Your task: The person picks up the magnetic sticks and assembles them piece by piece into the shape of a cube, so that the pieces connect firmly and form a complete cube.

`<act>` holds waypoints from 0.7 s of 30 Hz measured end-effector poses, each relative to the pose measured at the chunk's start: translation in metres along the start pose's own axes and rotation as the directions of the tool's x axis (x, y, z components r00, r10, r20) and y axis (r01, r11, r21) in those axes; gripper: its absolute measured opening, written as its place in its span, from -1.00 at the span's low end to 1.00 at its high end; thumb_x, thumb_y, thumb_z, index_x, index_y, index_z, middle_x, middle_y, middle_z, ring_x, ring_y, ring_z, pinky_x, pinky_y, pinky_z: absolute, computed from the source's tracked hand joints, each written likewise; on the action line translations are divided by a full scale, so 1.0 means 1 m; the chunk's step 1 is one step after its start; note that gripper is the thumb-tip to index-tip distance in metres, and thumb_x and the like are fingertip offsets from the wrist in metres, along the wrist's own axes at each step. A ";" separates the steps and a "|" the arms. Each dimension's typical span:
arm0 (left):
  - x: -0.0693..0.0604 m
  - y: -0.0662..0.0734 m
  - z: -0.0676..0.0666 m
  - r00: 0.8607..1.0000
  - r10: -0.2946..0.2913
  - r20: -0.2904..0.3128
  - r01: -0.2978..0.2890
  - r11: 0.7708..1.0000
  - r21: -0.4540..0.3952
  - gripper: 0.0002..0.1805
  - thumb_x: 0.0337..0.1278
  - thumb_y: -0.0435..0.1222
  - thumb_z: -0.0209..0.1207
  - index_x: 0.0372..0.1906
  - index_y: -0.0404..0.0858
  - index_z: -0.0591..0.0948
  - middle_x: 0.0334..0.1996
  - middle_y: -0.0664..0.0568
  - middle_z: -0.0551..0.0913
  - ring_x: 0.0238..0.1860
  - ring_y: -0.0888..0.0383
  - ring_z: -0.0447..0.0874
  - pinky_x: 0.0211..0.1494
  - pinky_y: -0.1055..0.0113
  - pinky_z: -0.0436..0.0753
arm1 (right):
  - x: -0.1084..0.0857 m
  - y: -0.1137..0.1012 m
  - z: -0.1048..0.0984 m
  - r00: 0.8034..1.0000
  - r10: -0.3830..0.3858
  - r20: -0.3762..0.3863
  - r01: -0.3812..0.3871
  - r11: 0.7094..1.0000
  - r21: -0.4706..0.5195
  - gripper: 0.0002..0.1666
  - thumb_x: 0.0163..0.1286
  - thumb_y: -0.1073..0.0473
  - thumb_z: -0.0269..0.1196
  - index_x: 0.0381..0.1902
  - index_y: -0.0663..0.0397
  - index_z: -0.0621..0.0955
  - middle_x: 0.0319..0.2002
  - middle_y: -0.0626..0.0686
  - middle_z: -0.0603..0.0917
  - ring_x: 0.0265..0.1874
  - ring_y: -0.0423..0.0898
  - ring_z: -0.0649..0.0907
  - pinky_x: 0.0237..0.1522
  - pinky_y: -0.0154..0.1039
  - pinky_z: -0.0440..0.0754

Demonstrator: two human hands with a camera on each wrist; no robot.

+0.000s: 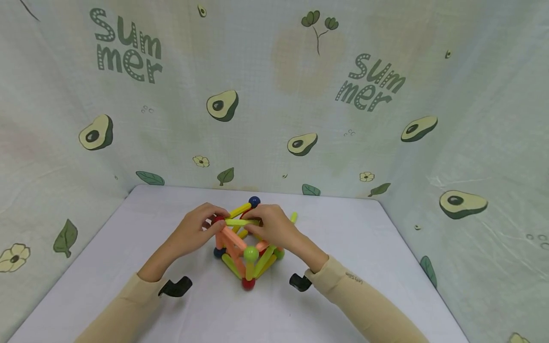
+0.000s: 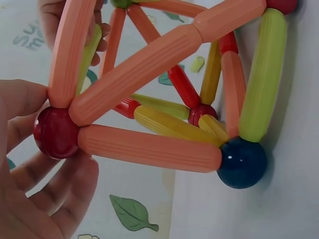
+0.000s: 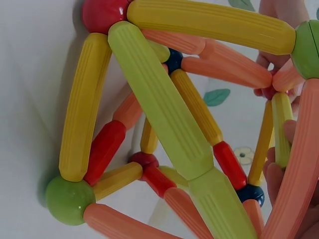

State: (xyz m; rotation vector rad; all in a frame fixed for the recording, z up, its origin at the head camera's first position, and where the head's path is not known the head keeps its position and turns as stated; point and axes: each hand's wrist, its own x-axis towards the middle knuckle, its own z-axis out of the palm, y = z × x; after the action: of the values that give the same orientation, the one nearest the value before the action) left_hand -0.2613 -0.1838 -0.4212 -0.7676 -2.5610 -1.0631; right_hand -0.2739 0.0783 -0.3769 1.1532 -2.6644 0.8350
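A framework of magnetic building sticks and balls stands on the table, with a green ball point(image 1: 250, 254) at its near top corner and a red ball point(image 1: 248, 284) at its foot. My left hand point(image 1: 195, 230) grips another red ball point(image 2: 57, 132) at the left top corner, where salmon sticks point(image 2: 149, 149) meet. My right hand point(image 1: 276, 229) pinches a lime green stick point(image 3: 282, 129), whose left end meets that gripped ball. Behind the hands, a yellow stick point(image 1: 240, 210) leads up to a dark blue ball point(image 1: 254, 202). The right hand hides part of the framework's far side.
A short yellow-green stick point(image 1: 293, 217) shows just beyond the right hand. Black wrist-camera mounts point(image 1: 177, 287) hang by both cuffs. The white table point(image 1: 343, 286) is bordered by a printed cloth point(image 1: 266, 71) at the back and sides.
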 end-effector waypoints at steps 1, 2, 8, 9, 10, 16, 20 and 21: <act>0.001 0.001 0.000 1.000 -0.004 0.002 0.004 1.000 0.008 -0.75 0.49 -0.21 0.30 0.15 -0.13 0.72 -0.02 0.07 0.67 -0.09 0.17 0.62 -0.05 0.27 0.73 | 0.000 0.001 0.000 1.000 0.002 -0.008 -0.002 1.000 0.001 -0.81 0.46 0.18 0.44 -0.02 0.05 0.81 -0.21 -0.07 0.78 -0.31 -0.09 0.65 -0.27 -0.39 0.58; 0.002 0.003 0.000 1.000 -0.010 0.006 0.010 1.000 0.015 -0.75 0.49 -0.20 0.31 0.14 -0.12 0.73 -0.03 0.08 0.66 -0.10 0.17 0.60 -0.06 0.28 0.72 | -0.001 0.001 0.000 1.000 0.003 -0.017 -0.003 1.000 0.004 -0.81 0.45 0.18 0.45 -0.02 0.05 0.81 -0.22 -0.07 0.78 -0.31 -0.06 0.66 -0.28 -0.39 0.58; 0.011 0.011 -0.001 0.995 -0.076 0.061 0.074 0.997 0.030 -0.78 0.46 -0.12 0.33 0.06 -0.07 0.80 -0.12 0.08 0.54 -0.18 0.15 0.49 -0.18 0.26 0.57 | -0.002 0.004 0.001 0.999 -0.019 -0.051 0.021 0.999 0.028 -0.81 0.42 0.19 0.48 -0.05 0.06 0.81 -0.24 -0.07 0.77 -0.27 -0.01 0.68 -0.22 -0.32 0.65; 0.012 0.011 -0.001 0.994 -0.081 0.068 0.079 0.996 0.027 -0.79 0.45 -0.13 0.33 0.04 -0.07 0.80 -0.13 0.07 0.53 -0.19 0.14 0.48 -0.19 0.25 0.55 | -0.002 0.004 0.000 0.998 -0.025 -0.051 0.026 0.999 0.031 -0.81 0.42 0.20 0.48 -0.04 0.06 0.81 -0.23 -0.06 0.77 -0.27 -0.02 0.68 -0.21 -0.30 0.67; 0.013 0.012 -0.001 0.994 -0.083 0.073 0.082 0.996 0.027 -0.80 0.44 -0.15 0.34 0.03 -0.07 0.81 -0.14 0.06 0.52 -0.19 0.13 0.47 -0.19 0.24 0.54 | -0.003 0.004 -0.001 0.998 -0.029 -0.050 0.030 0.999 0.034 -0.81 0.41 0.20 0.48 -0.04 0.07 0.81 -0.22 -0.05 0.78 -0.26 -0.03 0.69 -0.18 -0.29 0.69; 0.015 0.013 0.000 0.990 -0.119 0.077 0.118 0.993 0.019 -0.84 0.41 -0.20 0.35 -0.01 -0.09 0.81 -0.14 0.04 0.52 -0.18 0.11 0.47 -0.19 0.23 0.54 | -0.011 0.016 -0.016 0.996 -0.038 -0.075 0.040 0.999 0.015 -0.74 0.46 0.22 0.43 0.07 0.10 0.79 -0.08 0.02 0.81 -0.16 -0.09 0.73 -0.06 -0.21 0.77; 0.016 0.014 0.001 0.989 -0.129 0.071 0.128 0.992 0.018 -0.83 0.42 -0.19 0.34 -0.01 -0.09 0.81 -0.12 0.03 0.52 -0.15 0.10 0.48 -0.19 0.23 0.56 | -0.022 0.044 -0.030 0.989 0.007 -0.150 -0.006 1.000 0.008 -0.74 0.51 0.25 0.37 0.10 0.11 0.77 -0.02 0.05 0.82 -0.13 -0.08 0.76 -0.05 -0.12 0.79; 0.016 0.014 0.001 0.989 -0.129 0.070 0.128 0.992 0.016 -0.83 0.42 -0.19 0.34 -0.01 -0.09 0.81 -0.12 0.03 0.53 -0.15 0.09 0.49 -0.18 0.23 0.56 | -0.024 0.053 -0.032 0.985 0.027 -0.169 -0.026 1.000 0.009 -0.75 0.52 0.26 0.35 0.10 0.13 0.77 -0.02 0.07 0.81 -0.11 -0.06 0.77 -0.04 -0.09 0.79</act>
State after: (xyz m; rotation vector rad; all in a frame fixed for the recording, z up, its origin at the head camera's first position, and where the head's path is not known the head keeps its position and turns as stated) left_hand -0.2664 -0.1691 -0.4069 -0.6552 -2.7062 -1.0756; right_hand -0.2974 0.1401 -0.3809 1.0023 -2.5459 0.9032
